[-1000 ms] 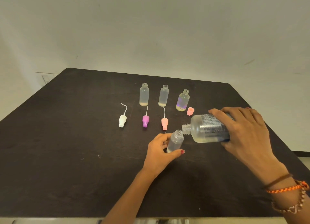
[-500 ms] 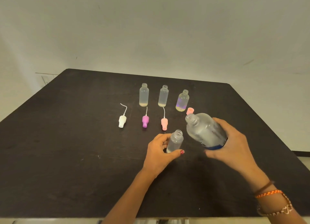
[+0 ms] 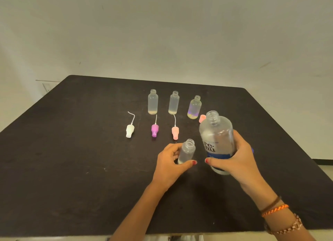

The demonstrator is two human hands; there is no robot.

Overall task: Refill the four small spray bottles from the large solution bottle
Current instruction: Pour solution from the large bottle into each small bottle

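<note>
The right hand point(image 3: 239, 159) wraps its fingers round the big solution bottle point(image 3: 217, 138), right of the middle of the frame. The bottle stands nearly upright with its top open. The left hand point(image 3: 169, 165) curls round a small spray bottle point(image 3: 187, 151) just beside it, also open on top. Three more small open bottles point(image 3: 153, 102) stand in a row higher up on the dark table point(image 3: 72, 150). Below them lie a white spray top point(image 3: 130, 130), a purple spray top point(image 3: 154, 130) and a pink spray top point(image 3: 175, 132). A pink cap point(image 3: 202, 118) peeks out behind the big bottle.
</note>
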